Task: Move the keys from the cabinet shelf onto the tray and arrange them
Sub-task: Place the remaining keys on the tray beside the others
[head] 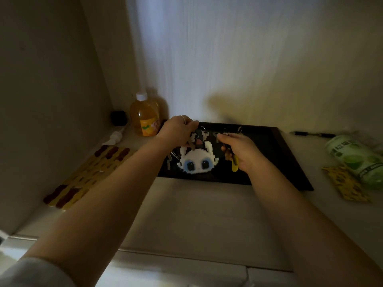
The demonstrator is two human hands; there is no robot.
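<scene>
I see both hands reaching into the cabinet and working over the black tray [286, 154], which lies flat on the pale shelf [196, 214] against the back wall. My left hand [178, 131] sits over the tray's far left corner with its fingers curled around a bunch of keys [200, 134]; a ring and a few metal blades stick out to the right of the fingertips. My right hand [241, 151] is just beside it, thumb and forefinger pinched on a second bunch of keys [224, 134] near the tray's far edge, with a yellow tag [235, 165] hanging out below the palm. I cannot tell in this dim, blurred view how many keys each hand holds, nor whether the 2 bunches touch each other.

On the tray between the hands lies a pixel-style charm [196, 162], white with 2 big blue eyes, and a small metal clip [173, 156] lies at its left side.

Left of the tray stands a bottle [145, 117] of orange drink with a white cap, a small black cube [118, 118] behind it. A yellow mat [91, 175] with dark red patches lies along the left wall. To the right of the tray I see a black pen [313, 134], a green can [356, 158] on its side, and a yellow card [346, 185].
</scene>
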